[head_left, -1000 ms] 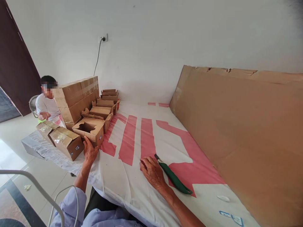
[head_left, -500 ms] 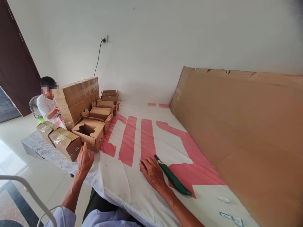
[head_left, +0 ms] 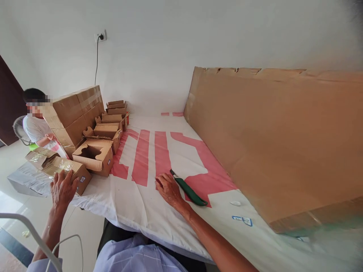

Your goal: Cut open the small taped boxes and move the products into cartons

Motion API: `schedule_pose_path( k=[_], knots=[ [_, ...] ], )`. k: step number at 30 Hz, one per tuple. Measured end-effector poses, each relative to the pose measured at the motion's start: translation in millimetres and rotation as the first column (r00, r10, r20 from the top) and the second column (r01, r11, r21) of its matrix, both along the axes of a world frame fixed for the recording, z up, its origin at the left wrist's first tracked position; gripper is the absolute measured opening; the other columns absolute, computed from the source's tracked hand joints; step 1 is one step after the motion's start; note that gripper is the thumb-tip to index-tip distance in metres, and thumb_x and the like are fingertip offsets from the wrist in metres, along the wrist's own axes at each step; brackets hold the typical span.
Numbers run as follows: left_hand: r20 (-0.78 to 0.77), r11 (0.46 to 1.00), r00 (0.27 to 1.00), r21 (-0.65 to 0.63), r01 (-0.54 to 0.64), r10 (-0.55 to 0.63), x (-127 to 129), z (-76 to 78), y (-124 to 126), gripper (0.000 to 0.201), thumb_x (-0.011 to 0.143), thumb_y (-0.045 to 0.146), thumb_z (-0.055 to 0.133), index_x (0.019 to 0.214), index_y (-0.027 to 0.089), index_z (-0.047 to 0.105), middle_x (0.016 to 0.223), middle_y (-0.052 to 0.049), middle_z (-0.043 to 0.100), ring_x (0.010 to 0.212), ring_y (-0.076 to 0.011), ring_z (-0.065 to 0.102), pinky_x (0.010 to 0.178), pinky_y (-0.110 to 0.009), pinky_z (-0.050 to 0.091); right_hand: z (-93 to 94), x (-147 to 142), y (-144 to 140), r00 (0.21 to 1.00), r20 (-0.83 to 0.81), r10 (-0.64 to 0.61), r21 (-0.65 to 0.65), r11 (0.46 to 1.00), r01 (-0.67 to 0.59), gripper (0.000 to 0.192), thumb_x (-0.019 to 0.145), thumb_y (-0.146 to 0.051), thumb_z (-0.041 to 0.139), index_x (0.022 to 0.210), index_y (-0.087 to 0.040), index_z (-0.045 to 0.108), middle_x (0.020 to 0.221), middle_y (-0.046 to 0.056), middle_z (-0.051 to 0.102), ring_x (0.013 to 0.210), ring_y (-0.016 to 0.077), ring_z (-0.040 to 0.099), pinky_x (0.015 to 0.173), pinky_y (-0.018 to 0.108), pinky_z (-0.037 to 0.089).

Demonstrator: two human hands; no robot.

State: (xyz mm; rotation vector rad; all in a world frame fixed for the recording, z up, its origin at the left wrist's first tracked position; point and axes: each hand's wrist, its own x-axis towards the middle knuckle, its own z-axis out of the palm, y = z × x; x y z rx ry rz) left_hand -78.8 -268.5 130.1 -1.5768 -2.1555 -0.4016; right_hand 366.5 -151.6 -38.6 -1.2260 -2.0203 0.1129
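My left hand has its fingers spread over the near side and top edge of a taped cardboard box and touches it without gripping. My right hand rests palm down on the cloth, its fingers loosely bent, with nothing seen in it. Just to its right lies a curved green tool with a short dark tip; its exact kind is unclear. Beyond my left hand stands an open-topped cardboard box with cut-out flaps.
Several more open boxes line up toward the wall. Stacked closed cartons stand left of them, with a seated person behind. A large cardboard sheet leans at right. A pale pipe and cable cross the lower left.
My left hand has moved left and onto the taped box from beside the open one. My right hand stays beside the green tool. The view has turned right.
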Motion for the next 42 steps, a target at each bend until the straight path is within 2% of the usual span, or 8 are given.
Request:
schedule_pose_path(
  k=[6,11,14,18,22,27,34,42],
  knots=[
    [0.132,0.975,0.970,0.115,0.191,-0.205,96.7,-24.2,-27.7,0.038,0.098,0.046,0.066,0.129,0.027,0.077,0.146,-0.019,0.066,0.142,-0.0485,0.049,0.111,-0.070,0.045,-0.2,0.9,2.0,0.999,-0.047,-0.011,-0.050,0.999,0.009,0.021,0.101,-0.023,0.051,0.095,-0.024,0.072,0.101,0.011,0.073,0.098,0.0290,0.064,0.094,0.042,0.051],
    [0.342,0.863,0.793,0.191,0.467,-0.505,170.4,-24.0,-46.0,0.048,0.094,0.049,0.072,0.139,0.034,0.073,0.154,-0.014,0.065,0.139,-0.0448,0.058,0.111,-0.063,0.052,13.5,4.0,-3.2,0.995,-0.096,0.008,-0.085,0.996,-0.016,0.022,0.100,-0.029,0.050,0.096,-0.024,0.071,0.100,0.011,0.074,0.096,0.0294,0.068,0.090,0.044,0.056],
    [0.338,0.823,0.752,0.283,0.492,-0.566,151.3,-1.3,-41.1,0.042,0.102,0.045,0.060,0.139,0.029,0.073,0.153,-0.013,0.066,0.134,-0.0371,0.065,0.113,-0.054,0.055,27.3,6.1,-15.1,0.977,-0.214,0.025,-0.153,0.987,-0.059,0.028,0.103,-0.038,0.050,0.106,-0.022,0.072,0.108,0.013,0.076,0.095,0.0293,0.072,0.085,0.044,0.060],
    [0.404,0.914,0.834,0.308,0.263,-0.376,81.4,18.9,-19.2,0.040,0.098,0.048,0.059,0.122,0.023,0.079,0.135,-0.016,0.074,0.123,-0.0370,0.070,0.110,-0.056,0.055,47.8,0.0,-38.2,0.907,-0.418,0.040,-0.296,0.938,-0.178,0.046,0.105,-0.058,0.052,0.124,-0.022,0.073,0.121,0.015,0.077,0.100,0.0292,0.076,0.088,0.045,0.064],
    [0.693,0.894,0.580,0.232,0.383,-0.428,48.6,4.8,-9.0,0.047,0.093,0.059,0.063,0.110,0.021,0.083,0.116,-0.013,0.080,0.106,-0.0300,0.075,0.085,-0.039,0.064,70.0,-18.7,-61.6,0.768,-0.636,0.074,-0.416,0.806,-0.422,0.066,0.101,-0.072,0.053,0.143,-0.023,0.067,0.143,0.017,0.072,0.125,0.0348,0.072,0.101,0.053,0.062],
    [0.790,0.877,0.413,0.312,0.365,-0.453,62.4,-13.3,-13.3,0.044,0.085,0.059,0.076,0.108,0.023,0.085,0.126,-0.013,0.078,0.110,-0.0300,0.075,0.077,-0.033,0.063,97.2,-36.6,-83.4,0.709,-0.687,0.161,-0.384,0.747,-0.542,0.071,0.101,-0.074,0.055,0.150,-0.025,0.064,0.147,0.016,0.070,0.136,0.0375,0.066,0.109,0.056,0.059],
    [0.931,0.844,0.066,0.295,0.448,-0.360,85.8,-21.9,-0.5,0.059,0.082,0.061,0.082,0.123,0.018,0.077,0.103,-0.012,0.082,0.099,-0.0291,0.077,0.084,-0.039,0.062,104.2,-14.8,-85.7,0.781,-0.625,0.006,-0.446,0.818,-0.364,0.074,0.096,-0.080,0.058,0.143,-0.024,0.067,0.145,0.017,0.071,0.132,0.0363,0.068,0.112,0.052,0.057],
    [0.953,0.862,-0.002,0.274,0.427,-0.302,104.6,-19.6,13.8,0.040,0.070,0.036,0.084,0.105,0.018,0.078,0.093,-0.008,0.081,0.091,-0.0257,0.076,0.080,-0.035,0.056,96.8,-2.1,-88.4,0.807,-0.591,-0.014,-0.415,0.862,-0.289,0.063,0.100,-0.074,0.054,0.138,-0.026,0.068,0.143,0.016,0.073,0.124,0.0348,0.071,0.105,0.046,0.062]
  ],
)
